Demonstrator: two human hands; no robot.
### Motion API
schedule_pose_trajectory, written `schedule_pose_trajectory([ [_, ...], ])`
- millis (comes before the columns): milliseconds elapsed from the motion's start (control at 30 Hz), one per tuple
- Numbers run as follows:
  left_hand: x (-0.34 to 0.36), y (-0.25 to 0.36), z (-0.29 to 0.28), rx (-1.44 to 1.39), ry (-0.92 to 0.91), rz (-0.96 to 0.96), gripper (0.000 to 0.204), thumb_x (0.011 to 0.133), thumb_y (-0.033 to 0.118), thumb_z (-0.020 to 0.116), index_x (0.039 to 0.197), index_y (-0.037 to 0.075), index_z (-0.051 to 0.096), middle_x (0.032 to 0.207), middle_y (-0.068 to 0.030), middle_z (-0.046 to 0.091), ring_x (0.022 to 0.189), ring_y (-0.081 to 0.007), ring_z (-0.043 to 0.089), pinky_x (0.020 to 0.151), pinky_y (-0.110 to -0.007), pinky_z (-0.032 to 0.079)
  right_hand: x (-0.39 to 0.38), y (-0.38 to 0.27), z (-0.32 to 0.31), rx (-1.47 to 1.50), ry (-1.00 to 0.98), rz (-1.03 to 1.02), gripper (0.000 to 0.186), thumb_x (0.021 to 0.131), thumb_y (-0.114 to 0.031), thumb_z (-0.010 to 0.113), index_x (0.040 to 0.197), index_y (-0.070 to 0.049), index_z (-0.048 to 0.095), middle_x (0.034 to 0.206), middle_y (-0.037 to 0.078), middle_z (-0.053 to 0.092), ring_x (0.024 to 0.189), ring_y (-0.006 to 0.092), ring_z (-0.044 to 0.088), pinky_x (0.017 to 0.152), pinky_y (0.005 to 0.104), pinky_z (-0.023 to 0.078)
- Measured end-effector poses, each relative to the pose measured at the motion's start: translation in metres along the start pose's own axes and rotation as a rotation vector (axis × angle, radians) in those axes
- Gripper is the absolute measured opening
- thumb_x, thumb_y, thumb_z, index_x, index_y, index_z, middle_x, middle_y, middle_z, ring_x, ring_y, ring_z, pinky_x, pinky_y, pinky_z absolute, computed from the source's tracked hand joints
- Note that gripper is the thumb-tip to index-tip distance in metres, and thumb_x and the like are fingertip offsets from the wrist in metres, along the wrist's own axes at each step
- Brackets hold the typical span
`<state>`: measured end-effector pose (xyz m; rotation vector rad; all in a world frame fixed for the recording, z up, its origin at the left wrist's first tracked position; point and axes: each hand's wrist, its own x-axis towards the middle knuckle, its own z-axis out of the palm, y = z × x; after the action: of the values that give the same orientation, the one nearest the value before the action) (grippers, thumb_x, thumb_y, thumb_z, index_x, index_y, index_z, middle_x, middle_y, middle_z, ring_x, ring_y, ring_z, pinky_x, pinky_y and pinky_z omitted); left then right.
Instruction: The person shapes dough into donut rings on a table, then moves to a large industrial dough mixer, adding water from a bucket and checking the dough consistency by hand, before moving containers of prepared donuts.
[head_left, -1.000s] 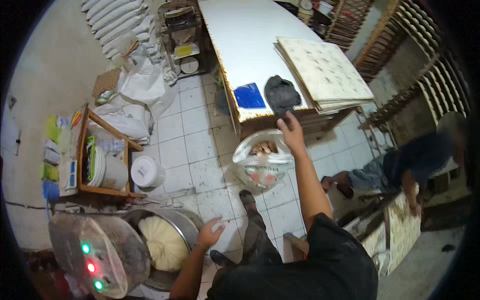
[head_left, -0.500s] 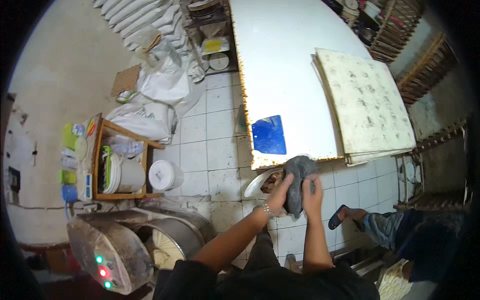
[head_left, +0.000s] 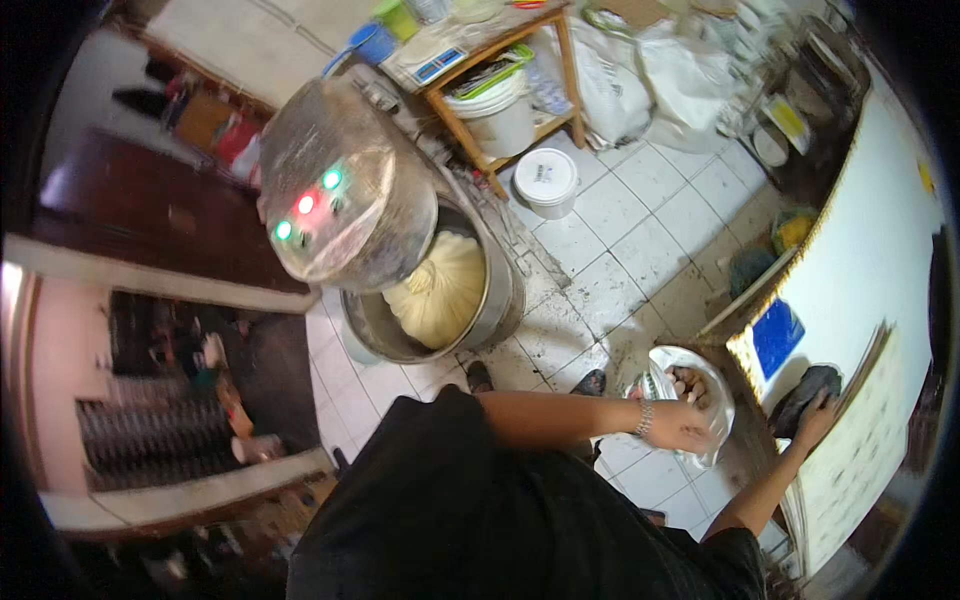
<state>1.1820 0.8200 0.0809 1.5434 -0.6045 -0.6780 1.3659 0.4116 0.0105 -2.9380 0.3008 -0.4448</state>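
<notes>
My left hand (head_left: 676, 430) is over the near edge of an open white bag (head_left: 718, 442), its slightly blurred fingers loose and apart. Several rounded brown items (head_left: 687, 385) lie inside that bag. To the right, my right hand (head_left: 820, 408) grips a dark grey soft bundle (head_left: 800, 400) on the white table (head_left: 860, 250). It sits beside a blue flat square (head_left: 775, 335) and a stack of spotted pale boards (head_left: 850, 480).
A steel mixer (head_left: 345, 190) with lit buttons and a bowl of dough (head_left: 435, 295) stands ahead-left. A lidded white bucket (head_left: 545, 180), wooden shelf unit (head_left: 500, 160) and white sacks (head_left: 680, 90) are farther forward. A doorway (head_left: 210, 390) is at far left.
My view has swung left toward the mixer. The grey bundle, held by both hands half a second ago, is now at the table in my right hand; my left hand has let go.
</notes>
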Motion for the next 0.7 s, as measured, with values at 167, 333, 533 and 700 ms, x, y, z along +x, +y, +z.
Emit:
schedule_pose_trajectory([
  [167, -0.240, -0.120, -0.007, -0.108, 0.717, -0.362, 0.048, 0.093, 0.031, 0.061, 0.132, 0.003, 0.053, 0.123, -0.0136, 0.061, 0.112, -0.0200, 0.058, 0.099, -0.033, 0.045, -0.058, -0.206, -0.002, 0.095, -0.036, -0.141, 0.050, 0.090, -0.041, 0.064, 0.114, 0.003, 0.063, 0.106, 0.023, 0.066, 0.096, 0.0382, 0.062, 0.089, 0.0418, 0.048],
  [333, -0.473, -0.212, 0.104, -0.455, 1.406, -0.607, 0.050, 0.094, 0.027, 0.061, 0.132, -0.002, 0.050, 0.130, -0.0166, 0.055, 0.121, -0.0254, 0.053, 0.102, -0.037, 0.043, -0.342, -0.524, 0.017, 0.785, -1.017, -0.737, 0.047, 0.088, -0.032, 0.067, 0.121, 0.001, 0.059, 0.107, 0.018, 0.067, 0.094, 0.0253, 0.066, 0.079, 0.0396, 0.051],
  [533, -0.570, -0.342, 0.324, -0.736, 2.086, -0.798, 0.046, 0.091, 0.029, 0.061, 0.126, -0.001, 0.057, 0.123, -0.0192, 0.061, 0.115, -0.0294, 0.058, 0.098, -0.039, 0.046, -0.576, -0.748, 0.212, 0.891, -0.898, -0.905, 0.097, 0.078, -0.030, 0.077, 0.142, 0.015, 0.021, 0.144, 0.034, 0.033, 0.138, 0.0417, 0.030, 0.113, 0.0405, 0.028],
  [700, -0.542, -0.351, 0.502, -1.274, 2.020, -0.983, 0.041, 0.091, 0.027, 0.058, 0.123, 0.001, 0.060, 0.118, -0.0197, 0.064, 0.111, -0.0298, 0.061, 0.095, -0.038, 0.047, -0.681, -0.807, 0.262, 0.692, -0.578, -0.654, 0.070, 0.085, -0.028, 0.062, 0.136, 0.009, 0.033, 0.135, 0.030, 0.033, 0.124, 0.0423, 0.040, 0.106, 0.0482, 0.032],
])
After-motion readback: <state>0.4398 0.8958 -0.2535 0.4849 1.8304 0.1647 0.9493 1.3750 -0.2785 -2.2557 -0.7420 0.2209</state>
